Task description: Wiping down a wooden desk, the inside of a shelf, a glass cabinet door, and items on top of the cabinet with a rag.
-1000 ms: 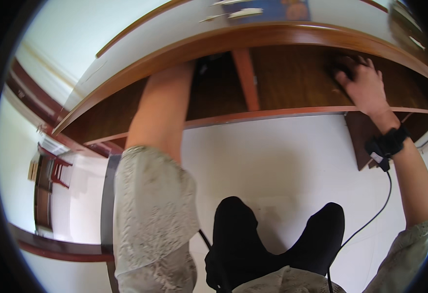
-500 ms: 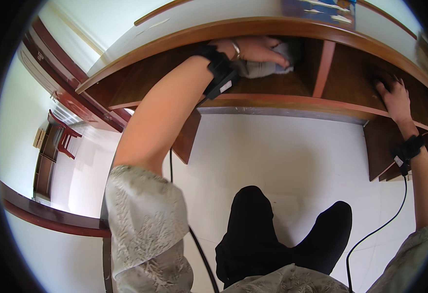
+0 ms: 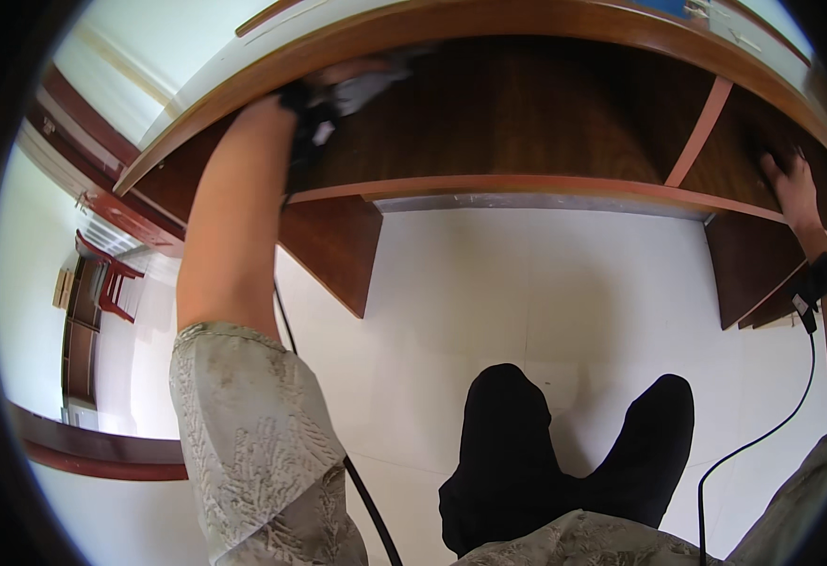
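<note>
1. A grey cloth (image 3: 364,91) is gripped, with some blur, by the left hand (image 3: 349,71); it is bunched beneath and just right of the fingers.
2. The right hand (image 3: 794,189) is held with thumb and fingers parted; contact with the wooden shelf (image 3: 527,127) around them cannot be told.
3. An upright divider (image 3: 700,132) is placed left of the right fingers.
</note>
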`<action>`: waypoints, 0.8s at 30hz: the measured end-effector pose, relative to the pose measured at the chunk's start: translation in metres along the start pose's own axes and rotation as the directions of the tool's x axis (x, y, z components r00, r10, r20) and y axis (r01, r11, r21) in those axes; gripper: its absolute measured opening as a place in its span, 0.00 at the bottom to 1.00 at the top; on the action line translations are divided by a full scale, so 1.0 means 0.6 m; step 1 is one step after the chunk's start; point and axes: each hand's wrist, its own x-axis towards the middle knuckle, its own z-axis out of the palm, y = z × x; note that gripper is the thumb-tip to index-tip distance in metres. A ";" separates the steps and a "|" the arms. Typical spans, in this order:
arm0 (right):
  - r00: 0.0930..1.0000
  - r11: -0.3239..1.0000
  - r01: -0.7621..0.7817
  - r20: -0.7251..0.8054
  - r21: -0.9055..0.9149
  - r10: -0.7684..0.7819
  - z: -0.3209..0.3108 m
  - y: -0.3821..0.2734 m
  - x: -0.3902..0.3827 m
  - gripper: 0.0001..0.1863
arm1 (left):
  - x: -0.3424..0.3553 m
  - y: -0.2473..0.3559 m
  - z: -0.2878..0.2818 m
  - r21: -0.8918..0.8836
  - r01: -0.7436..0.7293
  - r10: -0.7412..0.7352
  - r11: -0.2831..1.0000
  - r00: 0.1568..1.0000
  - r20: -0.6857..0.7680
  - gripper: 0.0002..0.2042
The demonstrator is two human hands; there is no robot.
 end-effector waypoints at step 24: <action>1.000 0.997 -0.028 -0.006 -0.067 0.028 -0.019 -0.046 -0.006 0.23 | -0.206 -0.184 -0.028 -0.176 0.637 -0.652 0.750 0.757 -0.035 0.43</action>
